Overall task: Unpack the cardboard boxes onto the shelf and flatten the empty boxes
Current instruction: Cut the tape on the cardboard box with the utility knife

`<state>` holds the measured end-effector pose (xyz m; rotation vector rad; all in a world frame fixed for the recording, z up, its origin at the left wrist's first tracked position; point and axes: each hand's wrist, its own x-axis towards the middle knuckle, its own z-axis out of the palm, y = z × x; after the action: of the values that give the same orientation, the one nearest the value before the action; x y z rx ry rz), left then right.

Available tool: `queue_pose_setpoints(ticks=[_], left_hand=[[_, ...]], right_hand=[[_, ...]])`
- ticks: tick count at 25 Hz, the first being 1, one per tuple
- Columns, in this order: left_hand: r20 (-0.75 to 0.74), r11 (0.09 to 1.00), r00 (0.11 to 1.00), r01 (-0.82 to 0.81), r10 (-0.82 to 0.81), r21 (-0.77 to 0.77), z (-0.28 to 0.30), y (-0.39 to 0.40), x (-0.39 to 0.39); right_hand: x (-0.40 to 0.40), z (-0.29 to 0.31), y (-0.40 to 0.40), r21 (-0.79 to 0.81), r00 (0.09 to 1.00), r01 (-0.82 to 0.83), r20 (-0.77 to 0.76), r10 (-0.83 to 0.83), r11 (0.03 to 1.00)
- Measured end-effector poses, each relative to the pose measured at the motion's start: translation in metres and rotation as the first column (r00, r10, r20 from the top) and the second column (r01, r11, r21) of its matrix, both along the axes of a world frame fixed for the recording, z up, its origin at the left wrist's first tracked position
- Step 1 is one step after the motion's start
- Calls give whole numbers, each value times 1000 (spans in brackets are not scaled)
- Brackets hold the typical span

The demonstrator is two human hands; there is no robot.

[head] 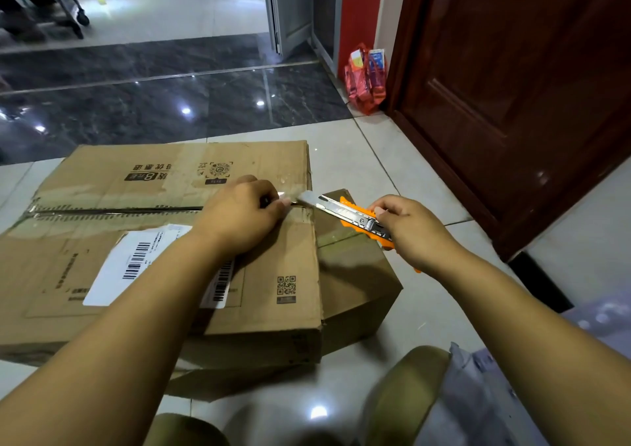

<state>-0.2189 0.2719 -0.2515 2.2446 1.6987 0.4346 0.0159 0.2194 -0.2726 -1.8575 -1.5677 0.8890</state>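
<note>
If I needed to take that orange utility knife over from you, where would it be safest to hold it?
Grip the orange handle's rear end, coming from the right: the utility knife has its bare blade pointing left at the box seam, where the left hand rests.

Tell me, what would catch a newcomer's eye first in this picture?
Probably the orange utility knife in the right hand, its blade extended toward the taped seam at the right end of the big cardboard box on the floor. The left hand rests on the box top, fingertips pinching at the seam right by the blade tip. Farther back, a red bag sits beside the dark wooden door.
</note>
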Motion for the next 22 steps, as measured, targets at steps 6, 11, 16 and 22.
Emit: queue_pose_setpoints(ticks=[6, 11, 16, 22], left_hand=[[110, 990, 992, -39, 54, -134, 5, 2, -3], [87, 991, 994, -60, 70, -121, 4, 1, -1], [77, 990, 994, -66, 76, -125, 3, -1, 2], [13, 990, 997, -76, 78, -121, 4, 2, 6]], right_hand=[[-4, 7, 3, 29, 921, -36, 389, 22, 999], [-4, 12, 10, -8, 905, -92, 417, 87, 996], [-6, 8, 16, -17, 873, -161, 464, 151, 987], [-9, 5, 20, 76, 795, -201, 595, 117, 977]])
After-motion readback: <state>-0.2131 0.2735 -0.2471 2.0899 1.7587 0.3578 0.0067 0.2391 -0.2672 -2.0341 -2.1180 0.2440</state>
